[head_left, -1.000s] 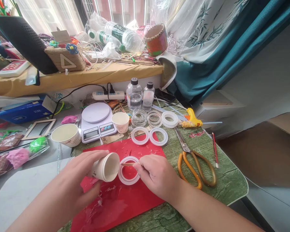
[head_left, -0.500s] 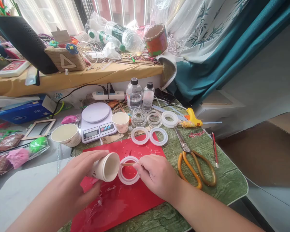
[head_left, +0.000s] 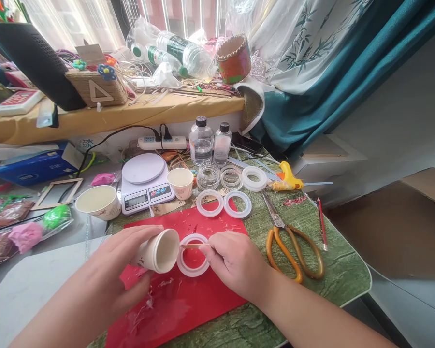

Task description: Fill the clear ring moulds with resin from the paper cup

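Observation:
My left hand [head_left: 126, 266] is wrapped round a paper cup [head_left: 155, 256], tilted so that its mouth faces right. Between finger and thumb, my right hand [head_left: 234, 261] pinches a thin wooden stick [head_left: 193, 246]. The stick's tip is by the cup's rim, above a translucent white ring mould [head_left: 183, 266]. That mould lies on a red sheet [head_left: 206, 307]. Just behind are two more white ring moulds, a left one [head_left: 199, 209] and a right one [head_left: 247, 209], at the sheet's far edge. What the cup holds cannot be made out.
Large scissors [head_left: 281, 227] and a pencil [head_left: 322, 224] lie to the right, near a yellow glue gun [head_left: 288, 176]. Behind stand a kitchen scale [head_left: 145, 186], a small paper cup [head_left: 181, 183], two bottles, a large one [head_left: 202, 145] and a smaller one [head_left: 222, 145]. A paper bowl [head_left: 99, 203] sits left.

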Demonstrator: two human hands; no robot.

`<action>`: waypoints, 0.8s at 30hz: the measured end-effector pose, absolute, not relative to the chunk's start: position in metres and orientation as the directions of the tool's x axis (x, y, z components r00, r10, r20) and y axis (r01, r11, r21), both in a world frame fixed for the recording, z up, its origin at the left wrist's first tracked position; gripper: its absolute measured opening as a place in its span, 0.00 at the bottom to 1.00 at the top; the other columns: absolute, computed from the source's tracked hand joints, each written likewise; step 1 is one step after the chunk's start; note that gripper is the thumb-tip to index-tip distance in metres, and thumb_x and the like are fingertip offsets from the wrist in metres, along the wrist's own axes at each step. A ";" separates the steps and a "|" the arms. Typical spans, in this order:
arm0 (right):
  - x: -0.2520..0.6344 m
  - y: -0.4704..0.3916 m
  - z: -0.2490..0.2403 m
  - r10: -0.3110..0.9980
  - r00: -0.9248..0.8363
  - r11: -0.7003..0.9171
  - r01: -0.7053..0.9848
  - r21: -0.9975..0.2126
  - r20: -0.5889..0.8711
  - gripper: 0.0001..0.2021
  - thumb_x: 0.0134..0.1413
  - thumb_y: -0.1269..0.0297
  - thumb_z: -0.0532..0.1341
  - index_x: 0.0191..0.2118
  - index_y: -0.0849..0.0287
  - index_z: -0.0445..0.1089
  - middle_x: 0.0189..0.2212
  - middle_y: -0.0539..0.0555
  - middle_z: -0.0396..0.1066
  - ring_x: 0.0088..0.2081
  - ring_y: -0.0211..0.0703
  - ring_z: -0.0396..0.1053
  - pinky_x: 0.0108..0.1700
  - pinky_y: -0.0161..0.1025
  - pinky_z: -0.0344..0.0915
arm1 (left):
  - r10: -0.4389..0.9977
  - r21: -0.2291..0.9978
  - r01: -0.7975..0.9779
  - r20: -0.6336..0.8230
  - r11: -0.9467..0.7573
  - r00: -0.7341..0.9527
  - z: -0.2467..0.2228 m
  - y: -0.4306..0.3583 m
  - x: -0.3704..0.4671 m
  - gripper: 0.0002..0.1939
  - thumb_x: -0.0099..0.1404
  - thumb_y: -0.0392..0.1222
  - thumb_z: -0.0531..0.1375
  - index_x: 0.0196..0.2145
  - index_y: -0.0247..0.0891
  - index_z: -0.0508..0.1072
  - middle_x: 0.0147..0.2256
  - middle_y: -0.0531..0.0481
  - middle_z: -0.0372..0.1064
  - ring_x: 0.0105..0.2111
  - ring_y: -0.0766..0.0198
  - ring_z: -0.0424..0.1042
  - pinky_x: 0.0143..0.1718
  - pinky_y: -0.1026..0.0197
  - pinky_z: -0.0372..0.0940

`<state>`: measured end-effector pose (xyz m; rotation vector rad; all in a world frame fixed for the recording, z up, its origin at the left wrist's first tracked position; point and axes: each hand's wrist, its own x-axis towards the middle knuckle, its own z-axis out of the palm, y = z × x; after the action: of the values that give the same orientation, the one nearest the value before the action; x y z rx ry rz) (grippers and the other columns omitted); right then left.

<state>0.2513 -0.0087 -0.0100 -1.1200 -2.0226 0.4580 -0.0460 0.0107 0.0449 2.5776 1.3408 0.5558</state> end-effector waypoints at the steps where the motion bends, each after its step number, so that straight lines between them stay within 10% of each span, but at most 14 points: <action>1: 0.251 -0.009 -0.010 0.834 -0.321 0.549 0.559 -0.622 0.449 0.22 0.81 0.63 0.53 0.28 0.52 0.54 0.22 0.46 0.60 0.24 0.39 0.57 0.30 0.40 0.52 | 0.819 0.329 0.750 0.239 -0.574 0.521 0.045 0.010 -0.047 0.30 0.67 0.43 0.64 0.66 0.59 0.72 0.57 0.53 0.84 0.47 0.55 0.87 0.41 0.62 0.80; 24: 0.250 -0.008 -0.011 0.840 -0.300 0.540 0.537 -0.648 0.451 0.21 0.80 0.63 0.54 0.29 0.52 0.52 0.22 0.45 0.59 0.25 0.39 0.57 0.31 0.40 0.52 | 0.804 0.283 0.754 0.265 -0.593 0.532 0.047 0.011 -0.044 0.29 0.67 0.43 0.61 0.65 0.58 0.71 0.55 0.52 0.84 0.47 0.54 0.87 0.38 0.62 0.81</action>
<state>0.2500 -0.0076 -0.0106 -1.1146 -1.9852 0.4857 -0.0443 0.0110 0.0472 2.6306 1.3450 0.5612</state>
